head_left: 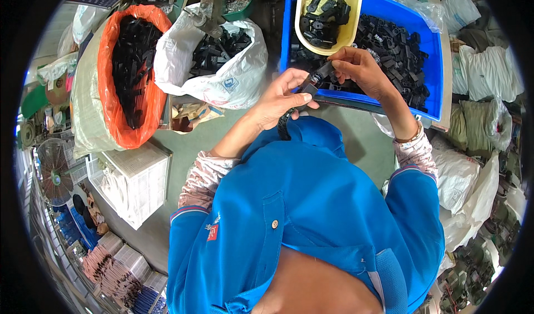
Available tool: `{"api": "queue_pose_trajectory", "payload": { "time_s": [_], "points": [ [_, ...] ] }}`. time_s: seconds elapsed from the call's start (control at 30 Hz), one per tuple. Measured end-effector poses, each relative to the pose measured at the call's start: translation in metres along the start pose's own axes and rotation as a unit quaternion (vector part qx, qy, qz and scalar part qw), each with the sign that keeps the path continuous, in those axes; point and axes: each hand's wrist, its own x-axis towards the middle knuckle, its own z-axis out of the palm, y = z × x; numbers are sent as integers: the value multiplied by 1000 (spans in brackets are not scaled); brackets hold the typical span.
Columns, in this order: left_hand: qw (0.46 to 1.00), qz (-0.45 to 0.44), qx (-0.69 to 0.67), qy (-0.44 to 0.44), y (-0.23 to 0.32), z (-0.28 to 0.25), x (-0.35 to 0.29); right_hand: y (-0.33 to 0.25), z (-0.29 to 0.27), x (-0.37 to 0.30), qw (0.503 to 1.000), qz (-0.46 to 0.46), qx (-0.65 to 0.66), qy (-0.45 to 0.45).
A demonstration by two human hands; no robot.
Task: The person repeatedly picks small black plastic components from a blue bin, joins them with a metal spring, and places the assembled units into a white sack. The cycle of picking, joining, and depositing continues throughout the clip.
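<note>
Two-handed, by the near edge of the blue bin (436, 72), keep the black part (309, 89) pinched in left fingers (301, 98) and the end piece (323, 71) pinched in right fingers (340, 65) (seemingly with a spring (316, 78) between), aligning both squarely.

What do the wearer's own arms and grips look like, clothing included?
Left grip and right grip: bare human hands, no gloves or cables visible. Loose, bunched, pale pink-and-white patterned fabric undersleeves cover both arms around the elbows. They emerge from short bright-blue fabric sleeves with thin red, white and dark striped hems.
</note>
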Motion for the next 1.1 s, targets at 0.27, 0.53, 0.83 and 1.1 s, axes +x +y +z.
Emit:
{"api": "queue_pose_trajectory", "payload": {
  "time_s": [0.27,0.53,0.83,1.1],
  "points": [
    [999,-16,-38,9,-6,-1,2,-4,-4,4,996,-14,-83,-20],
    [999,-34,-12,8,-7,1,6,7,-10,4,999,3,-30,-20],
    [999,-43,-20,8,-5,-3,10,5,4,-3,996,38,70,-43],
    [999,-53,13,3,-8,-1,11,-5,-6,-5,996,24,-38,-76]
  ]
}}
